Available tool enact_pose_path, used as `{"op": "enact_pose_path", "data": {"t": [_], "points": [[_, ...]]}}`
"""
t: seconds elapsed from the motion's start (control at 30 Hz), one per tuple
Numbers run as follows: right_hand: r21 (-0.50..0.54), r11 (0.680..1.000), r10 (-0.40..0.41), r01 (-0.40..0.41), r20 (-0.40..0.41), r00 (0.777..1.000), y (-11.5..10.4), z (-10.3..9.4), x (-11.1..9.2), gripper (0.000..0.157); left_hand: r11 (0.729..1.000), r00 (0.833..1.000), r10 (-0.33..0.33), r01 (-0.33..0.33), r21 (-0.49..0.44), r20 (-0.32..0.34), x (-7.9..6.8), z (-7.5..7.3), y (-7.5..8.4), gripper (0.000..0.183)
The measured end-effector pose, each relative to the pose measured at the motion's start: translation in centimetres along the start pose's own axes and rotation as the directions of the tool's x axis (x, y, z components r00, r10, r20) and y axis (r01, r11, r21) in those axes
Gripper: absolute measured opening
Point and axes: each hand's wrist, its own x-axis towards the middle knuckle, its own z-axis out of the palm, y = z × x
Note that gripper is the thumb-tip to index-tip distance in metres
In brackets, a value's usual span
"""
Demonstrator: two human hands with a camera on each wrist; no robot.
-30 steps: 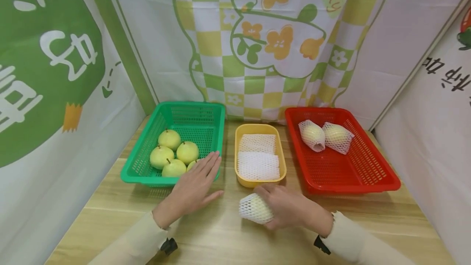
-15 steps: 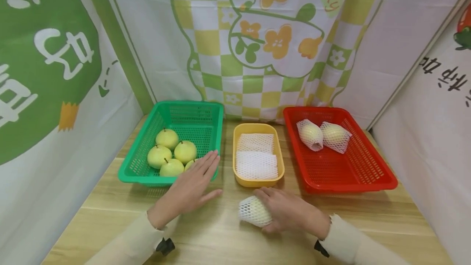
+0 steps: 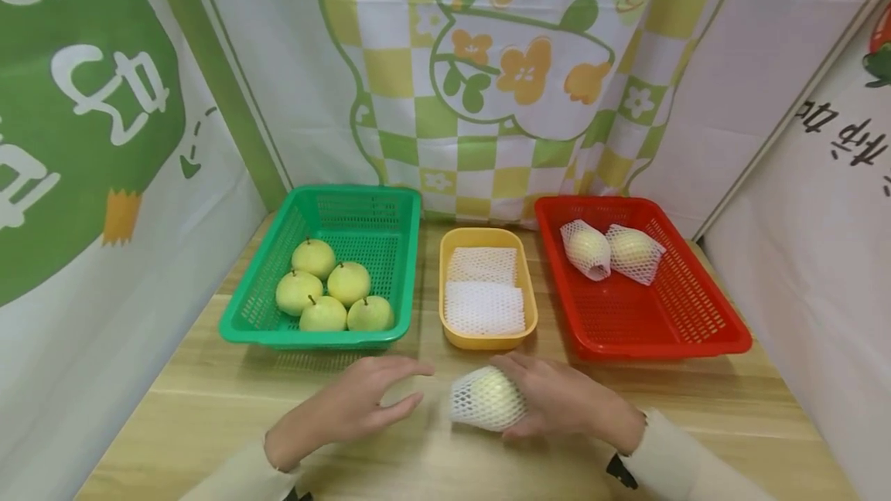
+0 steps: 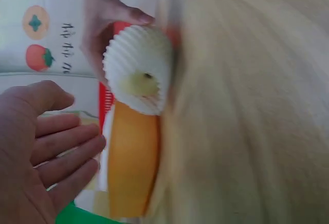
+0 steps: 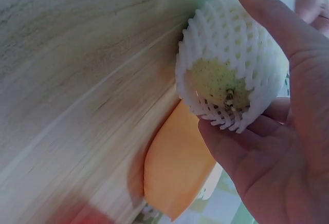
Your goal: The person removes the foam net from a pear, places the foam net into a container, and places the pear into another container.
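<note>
My right hand (image 3: 571,400) holds a pear in a white foam net (image 3: 487,399) low at the table's front, its fingers and thumb round it. In the right wrist view one end of the pear (image 5: 218,82) shows bare through the net's opening. My left hand (image 3: 348,404) is to the left of the pear, apart from it, with fingers extended and thumb spread. In the left wrist view the palm of that left hand (image 4: 31,152) faces the netted pear (image 4: 136,62), and a small dark stem spot shows at the net's opening.
A green basket (image 3: 244,323) with several bare pears stands at the left. Behind my hands, a yellow tray (image 3: 487,341) contains white foam nets (image 3: 484,308). To the right, a red basket (image 3: 640,323) contains two netted pears (image 3: 586,249). A patterned cloth (image 3: 480,161) hangs behind.
My left hand has drawn back from over the green basket's front corner toward the netted pear. The right hand keeps its hold on the pear, nearly in place.
</note>
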Motion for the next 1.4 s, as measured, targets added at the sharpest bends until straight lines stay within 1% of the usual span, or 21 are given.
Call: {"op": "enact_pose_path", "data": {"t": [0.07, 0.13, 0.2, 0.23, 0.3, 0.4, 0.53, 0.67, 0.77, 0.83, 0.93, 1.03, 1.13, 1.27, 1.4], "points": [[0.009, 1.000, 0.004, -0.004, -0.004, 1.000, 0.1, 0.0, -0.1, 0.097, 0.999, 0.995, -0.039, 0.041, -0.025, 0.090, 0.0, 0.7, -0.4, 0.028], [0.010, 1.000, 0.006, -0.006, -0.011, 1.000, 0.3, 0.0, -0.3, 0.098, 0.997, 0.985, -0.050, 0.060, -0.058, 0.167, 0.1, 1.3, -0.8, 0.025], [0.014, 1.000, 0.001, -0.001, -0.018, 1.000, 0.4, -0.1, -0.5, 0.097, 0.993, 0.976, -0.037, 0.059, -0.100, 0.214, 0.3, 2.0, -1.2, 0.023], [0.017, 1.000, -0.003, 0.003, -0.024, 1.000, 0.5, 0.0, -0.6, 0.097, 0.991, 0.974, -0.025, 0.054, -0.123, 0.225, 0.5, 2.3, -1.3, 0.022], [0.019, 1.000, -0.011, 0.012, -0.041, 0.999, 0.6, 0.0, -0.7, 0.096, 0.986, 0.973, 0.000, 0.039, -0.163, 0.232, 0.8, 2.8, -1.4, 0.021], [0.032, 0.999, -0.033, 0.035, -0.070, 0.997, 1.0, 0.1, -0.9, 0.091, 0.978, 0.975, 0.019, 0.028, -0.208, 0.223, 1.2, 3.3, -1.4, 0.020], [0.051, 0.997, -0.051, 0.056, -0.102, 0.994, 1.4, 0.2, -1.0, 0.085, 0.966, 0.983, -0.001, 0.049, -0.254, 0.183, 2.1, 3.8, -1.1, 0.021], [0.073, 0.995, -0.057, 0.065, -0.114, 0.992, 1.5, 0.2, -1.1, 0.082, 0.973, 0.993, -0.021, 0.047, -0.227, 0.119, 2.9, 4.3, -0.9, 0.029], [0.083, 0.993, -0.070, 0.081, -0.126, 0.989, 1.5, 0.3, -1.1, 0.082, 0.979, 0.994, -0.024, 0.045, -0.198, 0.103, 3.5, 4.8, -0.5, 0.040], [0.086, 0.992, -0.079, 0.092, -0.134, 0.988, 1.5, 0.4, -1.1, 0.082, 0.981, 0.993, -0.035, 0.056, -0.187, 0.115, 4.0, 5.1, -0.3, 0.048], [0.096, 0.990, -0.089, 0.103, -0.135, 0.987, 1.6, 0.5, -1.1, 0.081, 0.982, 0.987, -0.061, 0.086, -0.169, 0.147, 4.7, 5.6, 0.2, 0.055], [0.106, 0.988, -0.094, 0.109, -0.137, 0.986, 1.6, 0.5, -1.0, 0.079, 0.977, 0.977, -0.101, 0.133, -0.165, 0.189, 5.4, 6.0, 0.7, 0.056], [0.112, 0.988, -0.095, 0.110, -0.135, 0.986, 1.5, 0.4, -0.9, 0.078, 0.968, 0.965, -0.132, 0.174, -0.181, 0.226, 5.9, 6.3, 1.1, 0.054], [0.115, 0.987, -0.095, 0.109, -0.121, 0.988, 1.4, 0.4, -0.7, 0.078, 0.962, 0.959, -0.131, 0.184, -0.202, 0.250, 6.2, 6.8, 1.2, 0.052], [0.109, 0.988, -0.095, 0.107, -0.115, 0.989, 1.4, 0.4, -0.7, 0.077, 0.964, 0.955, -0.125, 0.181, -0.194, 0.269, 6.3, 6.9, 1.1, 0.056]]}}
